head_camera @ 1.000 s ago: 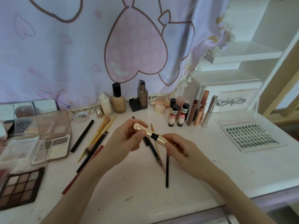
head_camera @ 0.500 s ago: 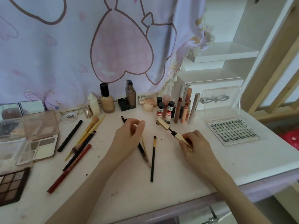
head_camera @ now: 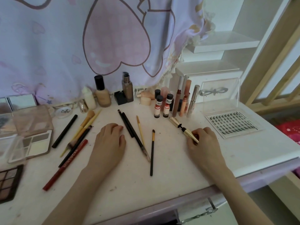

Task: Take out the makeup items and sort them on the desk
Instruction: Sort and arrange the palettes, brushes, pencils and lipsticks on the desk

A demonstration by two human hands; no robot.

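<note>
Since prior frame, right hand (head_camera: 203, 140) lowered the gold mascara tube (head_camera: 183, 128) beside the lip tubes, pinching it; I judged placement near. Left hand (head_camera: 110, 140) rested empty, fingers loose.

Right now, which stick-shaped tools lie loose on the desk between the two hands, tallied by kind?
Dark pencils: 2
Yellow-handled brush: 1
Black-handled brush: 1
Total: 4

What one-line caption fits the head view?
Right hand holds a gold tube beside the lash tray; left hand rests on the desk.
</note>
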